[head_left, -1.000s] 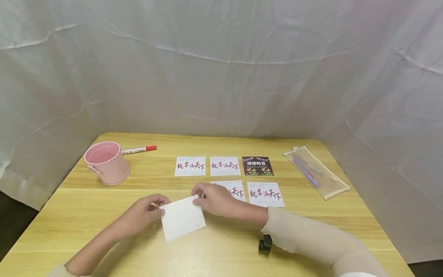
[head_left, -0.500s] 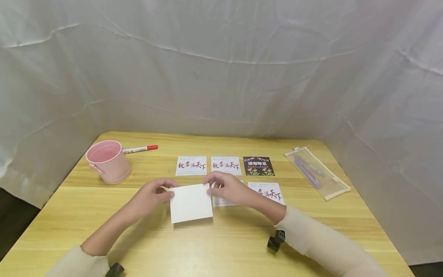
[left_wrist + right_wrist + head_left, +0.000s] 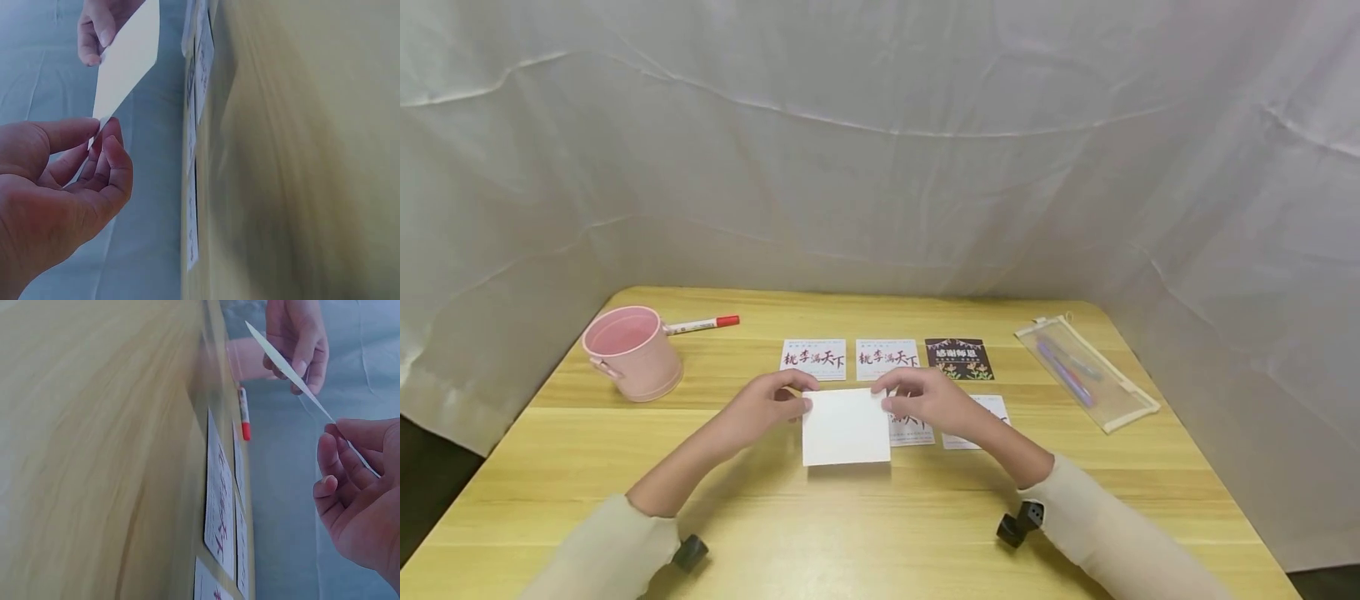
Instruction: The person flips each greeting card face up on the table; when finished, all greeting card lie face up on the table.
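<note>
A blank white card (image 3: 846, 427) is held raised over the table by both hands. My left hand (image 3: 762, 417) pinches its upper left corner between thumb and fingers. At the upper right corner my right hand (image 3: 936, 407) does the same. The left wrist view shows the card (image 3: 128, 59) apart from the tabletop. Behind it lie two white cards with red lettering, a left one (image 3: 812, 358) and a middle one (image 3: 887, 357), beside a dark flowered card (image 3: 959, 357). Two more lettered cards, one nearer (image 3: 912, 429) and one farther right (image 3: 976, 437), are partly covered by my right hand.
A pink bucket (image 3: 634, 354) stands at the left rear, with a red-capped marker (image 3: 703, 324) lying beside it. On the right lies a zip pouch (image 3: 1108, 400) with pens inside. A pale curtain (image 3: 880, 167) hangs around the wooden table (image 3: 850, 542).
Both hands have carried the white card to the right and slightly away from me. Its earlier slant has levelled out. More of the front lettered cards is now covered.
</note>
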Tool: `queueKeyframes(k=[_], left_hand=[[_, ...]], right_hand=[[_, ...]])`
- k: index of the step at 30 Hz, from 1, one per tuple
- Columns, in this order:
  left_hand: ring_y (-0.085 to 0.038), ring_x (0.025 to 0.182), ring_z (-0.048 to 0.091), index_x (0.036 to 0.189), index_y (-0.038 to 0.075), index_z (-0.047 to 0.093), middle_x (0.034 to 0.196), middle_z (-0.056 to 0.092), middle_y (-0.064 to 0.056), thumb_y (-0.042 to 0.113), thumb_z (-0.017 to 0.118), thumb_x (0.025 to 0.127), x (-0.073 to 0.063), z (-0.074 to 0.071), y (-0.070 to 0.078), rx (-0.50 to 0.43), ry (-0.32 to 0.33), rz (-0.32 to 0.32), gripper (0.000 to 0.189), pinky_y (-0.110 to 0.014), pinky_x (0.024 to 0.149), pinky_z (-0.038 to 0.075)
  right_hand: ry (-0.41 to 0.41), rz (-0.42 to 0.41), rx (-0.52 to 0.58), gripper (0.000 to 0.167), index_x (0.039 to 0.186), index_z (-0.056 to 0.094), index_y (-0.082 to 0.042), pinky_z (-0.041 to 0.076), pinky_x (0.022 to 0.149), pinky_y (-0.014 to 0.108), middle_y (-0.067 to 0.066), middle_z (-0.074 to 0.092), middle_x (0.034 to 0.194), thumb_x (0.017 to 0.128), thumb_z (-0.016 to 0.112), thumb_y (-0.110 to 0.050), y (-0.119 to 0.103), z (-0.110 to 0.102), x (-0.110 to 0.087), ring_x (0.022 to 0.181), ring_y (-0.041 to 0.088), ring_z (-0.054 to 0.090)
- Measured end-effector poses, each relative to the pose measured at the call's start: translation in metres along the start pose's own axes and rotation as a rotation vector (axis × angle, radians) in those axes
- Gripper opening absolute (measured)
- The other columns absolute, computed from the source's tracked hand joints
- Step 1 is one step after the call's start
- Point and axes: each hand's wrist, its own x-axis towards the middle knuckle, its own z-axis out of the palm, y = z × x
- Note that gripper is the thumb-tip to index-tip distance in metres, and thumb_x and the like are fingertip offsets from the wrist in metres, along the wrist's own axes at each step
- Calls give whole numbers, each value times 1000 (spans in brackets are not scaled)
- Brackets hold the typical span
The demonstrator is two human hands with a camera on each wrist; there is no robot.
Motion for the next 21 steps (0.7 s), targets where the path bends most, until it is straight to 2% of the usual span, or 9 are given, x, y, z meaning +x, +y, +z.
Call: queueKeyframes(k=[3, 5, 8, 11, 15, 18, 21], left_hand=[[-27, 92, 64, 122, 13, 66, 110, 65, -9, 13, 63, 98, 10, 2, 5, -11, -21, 22, 24, -50, 87, 54], [-25, 92, 63, 120, 14, 67, 117, 64, -8, 12, 63, 98, 16, 4, 8, -14, -25, 36, 23, -50, 88, 54], [-26, 94, 62, 120, 14, 68, 126, 61, -7, 11, 63, 97, 24, 6, 13, -16, -27, 58, 23, -51, 89, 55], [-29, 96, 62, 121, 15, 67, 125, 63, -7, 12, 63, 98, 31, 9, 17, -16, -32, 66, 24, -53, 90, 53], [-34, 97, 61, 122, 15, 67, 114, 65, -8, 13, 63, 98, 38, 12, 19, -28, -40, 75, 24, -54, 90, 52], [-39, 97, 60, 121, 14, 68, 113, 65, -8, 12, 63, 98, 40, 14, 20, -31, -42, 88, 24, -53, 87, 52], [-39, 97, 61, 121, 14, 68, 115, 65, -8, 12, 63, 98, 42, 15, 20, -25, -40, 91, 24, -52, 86, 52]], right_hand=[[13, 24, 13, 24, 119, 71, -20, 57, 74, 49, 17, 72, 93, 96, 68, -25, 3, -8, -6, 85, 40, 67], [26, 36, 3, 25, 120, 71, -22, 57, 73, 47, 14, 72, 91, 96, 69, -27, 5, -13, -9, 84, 40, 68], [47, 40, -14, 28, 121, 71, -24, 55, 62, 42, 6, 71, 88, 94, 72, -29, 7, -20, -15, 77, 41, 64], [57, 34, -28, 30, 122, 70, -25, 53, 57, 39, 2, 69, 87, 93, 73, -29, 7, -27, -20, 74, 41, 61], [67, 5, -26, 30, 122, 71, -24, 52, 62, 33, 1, 68, 88, 92, 74, -25, 7, -32, -23, 77, 34, 61], [73, -10, -13, 30, 121, 71, -22, 51, 63, 29, 2, 68, 88, 92, 74, -23, 9, -34, -23, 77, 29, 61], [79, -16, 0, 29, 120, 71, -21, 51, 63, 30, 2, 68, 88, 92, 74, -22, 10, -36, -24, 76, 26, 60]])
